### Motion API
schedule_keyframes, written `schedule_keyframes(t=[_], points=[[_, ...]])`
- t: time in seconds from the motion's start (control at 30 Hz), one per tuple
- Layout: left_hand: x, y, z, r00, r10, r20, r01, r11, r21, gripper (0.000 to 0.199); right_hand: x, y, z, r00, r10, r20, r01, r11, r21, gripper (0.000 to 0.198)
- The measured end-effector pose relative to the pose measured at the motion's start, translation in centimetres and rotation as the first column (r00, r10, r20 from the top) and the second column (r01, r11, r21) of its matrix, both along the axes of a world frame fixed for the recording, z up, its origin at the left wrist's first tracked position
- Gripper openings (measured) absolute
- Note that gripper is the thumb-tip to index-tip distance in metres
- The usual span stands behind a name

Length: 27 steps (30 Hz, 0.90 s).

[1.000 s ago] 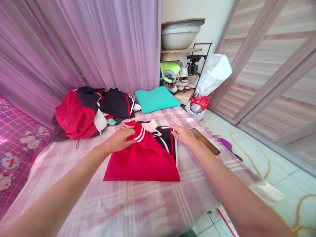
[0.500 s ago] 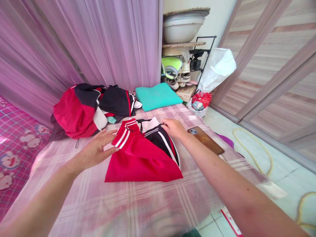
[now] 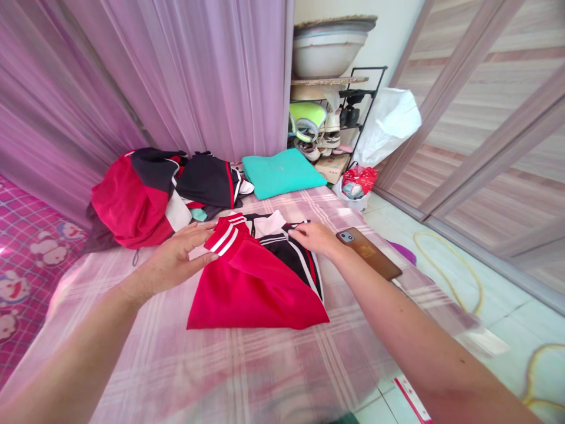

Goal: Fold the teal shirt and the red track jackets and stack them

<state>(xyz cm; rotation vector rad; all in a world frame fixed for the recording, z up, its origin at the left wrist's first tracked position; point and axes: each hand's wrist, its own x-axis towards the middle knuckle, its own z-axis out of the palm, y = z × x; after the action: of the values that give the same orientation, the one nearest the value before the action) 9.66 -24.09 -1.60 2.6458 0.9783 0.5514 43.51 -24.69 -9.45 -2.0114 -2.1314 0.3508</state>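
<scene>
Soft matt cloth up front, harder and shinier surfaces beyond.
The red-and-black garment (image 3: 256,288) is smooth, matt fabric; the plaid sheet (image 3: 154,359) beneath is creased cloth, and the purple curtain (image 3: 185,76) pleated fabric with a faint sheen. The brown phone (image 3: 371,256) looks smooth, the white bag (image 3: 391,123) crinkled plastic, the wardrobe doors (image 3: 477,129) matt wood grain, the floor tiles (image 3: 507,315) glossy.

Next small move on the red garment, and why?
Probably fold the dark panel inward with the right hand: it lies uncovered beside the red cloth, those fingers are at its upper edge, and the left hand at the striped cuff could steady it.
</scene>
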Motion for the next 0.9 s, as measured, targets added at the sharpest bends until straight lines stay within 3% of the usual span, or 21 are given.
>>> schedule_keyframes(t=[0.07, 0.17, 0.33, 0.43, 0.5, 0.57, 0.63, 0.67, 0.7, 0.77, 0.83, 0.9], points=[[0.3, 0.0, -0.1, 1.0, -0.01, 0.018, 0.01, 1.0, -0.009, 0.05, -0.6, -0.1, -0.5, 0.996, 0.077, -0.04, -0.08, 0.994, -0.069, 0.036], [1.0, 0.1, 0.0, 0.999, 0.009, 0.049, -0.008, 1.0, -0.02, 0.049, -1.5, 0.0, -1.5, 0.981, 0.124, -0.151, -0.137, 0.988, -0.077, 0.018], [3.4, 1.3, 0.5, 0.996, 0.004, 0.088, 0.002, 0.998, -0.068, 0.045, -1.5, 0.3, -1.8, 0.96, 0.075, -0.269, -0.095, 0.994, -0.061, 0.015], [6.0, 3.1, 0.3, 0.993, 0.077, 0.092, -0.067, 0.992, -0.108, 0.041, -0.7, -0.2, -1.3, 0.905, 0.02, -0.425, -0.014, 1.0, 0.018, 0.022], [8.3, 4.5, -0.3, 0.991, 0.103, 0.089, -0.092, 0.988, -0.121, 0.038, -0.2, -0.9, -1.1, 0.81, -0.057, -0.584, 0.081, 0.997, 0.016, 0.028], [11.1, 5.6, -1.3, 0.991, 0.103, 0.08, -0.093, 0.989, -0.117, 0.035, 0.3, -1.9, -1.1, 0.648, -0.166, -0.743, 0.158, 0.984, -0.083, 0.037], [13.7, 6.5, -2.5, 0.993, 0.114, 0.043, -0.11, 0.99, -0.094, 0.034, 0.6, -2.8, -1.6, 0.492, -0.248, -0.835, 0.162, 0.968, -0.192, 0.049], [14.8, 6.8, -3.1, 0.991, 0.13, 0.019, -0.128, 0.988, -0.082, 0.035, 0.6, -3.2, -1.9, 0.457, -0.262, -0.85, 0.158, 0.964, -0.212, 0.053], [15.5, 7.0, -3.7, 0.988, 0.152, -0.003, -0.152, 0.986, -0.073, 0.037, 0.7, -3.5, -2.4, 0.464, -0.257, -0.848, 0.162, 0.965, -0.204, 0.053], [15.5, 7.5, -4.6, 0.976, 0.217, -0.03, -0.219, 0.974, -0.064, 0.041, 0.8, -3.7, -3.5, 0.55, -0.229, -0.803, 0.202, 0.97, -0.138, 0.043], [13.4, 8.0, -5.1, 0.949, 0.312, -0.04, -0.314, 0.948, -0.055, 0.041, 0.9, -3.6, -4.5, 0.629, -0.217, -0.746, 0.25, 0.966, -0.07, 0.031], [9.5, 8.4, -5.3, 0.896, 0.44, -0.064, -0.443, 0.895, -0.046, 0.039, 1.0, -3.4, -5.3, 0.647, -0.229, -0.728, 0.274, 0.96, -0.058, 0.028]])
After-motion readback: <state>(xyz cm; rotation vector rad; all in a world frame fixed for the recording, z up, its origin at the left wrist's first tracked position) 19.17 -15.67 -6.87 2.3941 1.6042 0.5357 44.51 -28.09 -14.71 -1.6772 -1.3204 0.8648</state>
